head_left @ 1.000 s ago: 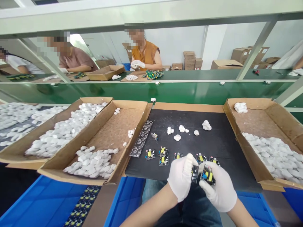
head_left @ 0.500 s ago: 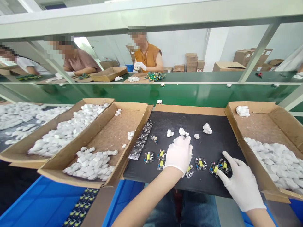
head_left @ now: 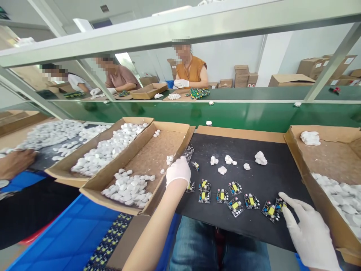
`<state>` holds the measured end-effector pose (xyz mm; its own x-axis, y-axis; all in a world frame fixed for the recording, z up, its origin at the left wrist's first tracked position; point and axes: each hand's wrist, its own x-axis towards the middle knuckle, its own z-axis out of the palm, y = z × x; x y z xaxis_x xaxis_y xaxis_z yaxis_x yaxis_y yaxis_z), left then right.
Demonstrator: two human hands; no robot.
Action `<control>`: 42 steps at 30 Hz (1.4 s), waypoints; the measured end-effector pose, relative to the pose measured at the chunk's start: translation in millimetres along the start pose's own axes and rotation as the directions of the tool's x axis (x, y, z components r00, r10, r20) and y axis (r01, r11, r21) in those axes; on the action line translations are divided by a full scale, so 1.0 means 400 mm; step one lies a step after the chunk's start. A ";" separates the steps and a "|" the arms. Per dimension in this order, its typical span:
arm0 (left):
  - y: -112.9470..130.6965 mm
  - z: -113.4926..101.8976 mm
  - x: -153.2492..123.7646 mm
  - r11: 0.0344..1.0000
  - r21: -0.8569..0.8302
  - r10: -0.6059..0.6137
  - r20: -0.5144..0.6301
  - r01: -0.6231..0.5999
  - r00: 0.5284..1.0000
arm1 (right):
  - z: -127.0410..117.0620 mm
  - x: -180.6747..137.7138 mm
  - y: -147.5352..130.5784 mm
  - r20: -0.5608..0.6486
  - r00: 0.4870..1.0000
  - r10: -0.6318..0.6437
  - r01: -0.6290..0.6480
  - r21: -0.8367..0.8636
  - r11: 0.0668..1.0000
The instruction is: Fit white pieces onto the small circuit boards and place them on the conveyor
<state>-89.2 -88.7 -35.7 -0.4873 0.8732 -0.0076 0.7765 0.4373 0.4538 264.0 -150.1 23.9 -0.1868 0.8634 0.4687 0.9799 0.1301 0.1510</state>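
My left hand (head_left: pixel 178 171), in a white glove, rests on a dark strip of joined circuit boards (head_left: pixel 188 152) at the left edge of the black mat (head_left: pixel 254 229). Its fingers curl down over the strip and hide most of it. My right hand (head_left: pixel 307 231), also gloved, lies flat with fingers spread at the mat's right front, its forefinger touching a small circuit board (head_left: pixel 279 205). Several small boards with yellow parts (head_left: pixel 235 207) lie in a loose row between my hands. White putty lumps (head_left: pixel 261 158) lie farther back on the mat.
Cardboard trays with white pieces stand to the left (head_left: pixel 146 210) and right (head_left: pixel 318 188). A blue crate (head_left: pixel 70 241) with boards sits below left. Another person's hand (head_left: pixel 15 163) rests at far left. Beyond a green conveyor (head_left: pixel 239 114), three people work.
My left hand moved from the small boards leftward onto the board strip. My right hand let go of the boards and now lies spread at the mat's right front. The camera turned left.
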 end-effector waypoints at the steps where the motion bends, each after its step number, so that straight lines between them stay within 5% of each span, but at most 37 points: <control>1: 0.004 0.003 0.003 1.000 -0.007 -0.001 -0.008 0.001 1.000 | -0.001 -0.001 0.001 -0.001 1.000 -0.002 0.002 0.021 1.000; 8: 0.000 -0.021 -0.020 0.993 -0.119 -0.012 -0.117 -0.002 0.993 | -0.020 -0.016 0.001 -0.102 0.995 -0.008 0.034 0.251 0.968; 11: -0.046 -0.064 -0.066 0.926 -0.371 -0.022 -0.258 -0.078 0.966 | -0.052 -0.021 -0.028 -0.233 0.972 0.004 0.052 0.233 0.971; 13: -0.082 -0.093 -0.103 0.699 -0.677 0.042 -0.284 -0.231 0.958 | -0.079 -0.021 -0.062 -0.336 0.942 -0.019 0.087 0.189 0.978; 15: -0.106 -0.110 -0.138 0.275 -0.947 0.245 -0.100 -0.168 0.964 | -0.103 -0.016 -0.109 -0.400 0.913 -0.076 0.149 0.157 0.976; 16: -0.109 -0.112 -0.153 0.107 -0.993 0.389 0.003 -0.042 0.921 | -0.112 -0.010 -0.136 -0.415 0.901 -0.124 0.194 0.130 0.972; 18: -0.099 -0.101 -0.179 -0.045 -0.973 0.649 0.143 0.226 0.747 | -0.124 0.007 -0.196 -0.404 0.872 -0.275 0.327 0.062 0.943; 20: -0.074 -0.076 -0.203 -0.047 -0.918 0.799 0.202 0.393 0.567 | -0.126 0.027 -0.256 -0.351 0.798 -0.491 0.513 -0.033 0.858; 22: -0.048 -0.048 -0.228 0.008 -0.887 0.869 0.235 0.462 0.436 | -0.121 0.046 -0.306 -0.205 0.757 -0.620 0.614 -0.100 0.783; 25: -0.027 -0.019 -0.263 0.106 -0.863 0.905 0.290 0.495 0.313 | -0.104 0.057 -0.345 0.036 0.645 -0.764 0.763 -0.099 0.639; 28: -0.023 0.001 -0.280 0.129 -0.841 0.904 0.317 0.525 0.286 | -0.089 0.049 -0.342 0.173 0.610 -0.773 0.789 -0.045 0.612; 32: -0.026 0.031 -0.261 0.120 -0.797 0.873 0.368 0.592 0.320 | -0.091 0.040 -0.315 0.154 0.619 -0.770 0.782 -0.030 0.622; 33: -0.030 0.036 -0.251 0.091 -0.798 0.852 0.372 0.596 0.368 | -0.094 0.040 -0.308 0.123 0.630 -0.767 0.775 -0.038 0.631; 35: -0.044 0.036 -0.235 -0.021 -0.848 0.778 0.319 0.530 0.542 | -0.099 0.041 -0.294 0.061 0.670 -0.740 0.742 -0.038 0.669; 38: -0.075 0.010 -0.234 -0.044 -0.980 0.631 0.124 0.195 0.766 | -0.105 0.043 -0.280 0.034 0.752 -0.658 0.659 -0.013 0.752; 40: -0.088 -0.012 -0.247 0.172 -0.974 0.589 -0.019 -0.148 0.808 | -0.105 0.044 -0.277 0.073 0.800 -0.595 0.598 -0.027 0.801; 42: -0.089 -0.023 -0.263 0.432 -0.754 0.587 -0.181 -0.495 0.789 | -0.102 0.044 -0.281 0.126 0.829 -0.545 0.553 -0.045 0.832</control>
<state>-69.3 -198.2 -42.9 -0.0011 0.9066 0.4220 0.2750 -0.4054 0.8718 147.6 -169.3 50.9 -0.6801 0.7062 0.1969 0.7084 0.5638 0.4246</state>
